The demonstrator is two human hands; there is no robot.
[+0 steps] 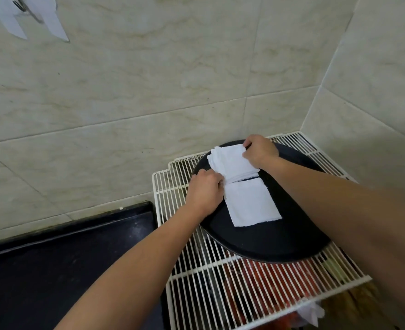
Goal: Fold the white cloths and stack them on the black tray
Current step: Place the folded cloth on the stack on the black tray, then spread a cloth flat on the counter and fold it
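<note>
Cloth stack [232, 163] held on the black tray [280, 241]
Left hand [205, 190] and right hand [261, 151], each grip pinching an opposite edge, likely to square it beside the single folded cloth [251, 203]

Marbled wall tiles [149, 79] (beige), black counter [53, 258]

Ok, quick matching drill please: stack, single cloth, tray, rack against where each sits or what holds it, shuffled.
1 stack
2 single cloth
3 tray
4 rack

a on the rack
b flat on the tray's near side
c beside the black counter
d gripped by left hand and right hand

Pairs: 1-d, 2-b, 3-a, 4-c
</note>
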